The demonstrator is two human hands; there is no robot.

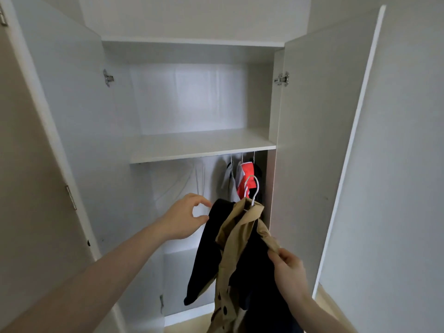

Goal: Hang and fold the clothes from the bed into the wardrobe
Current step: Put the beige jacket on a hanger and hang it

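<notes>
The wardrobe (79,116) stands with both doors swung wide, its shelf (199,146) bare above three garments (240,179) hung at the right end beneath that shelf. Below and in front of the shelf, a tan coat (236,239) with a dark garment (206,255) rides a white hanger (252,191). The right hand (288,272) grips the coat's fabric with fingers (276,257) clenched on it; the left hand (185,216) has its fingers released, tips touching the dark garment's shoulder.

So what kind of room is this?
Probably a bedroom, at an open white wardrobe. Clothes on hangers hang under its shelf, and the right hand holds a tan coat on a white hanger.
</notes>
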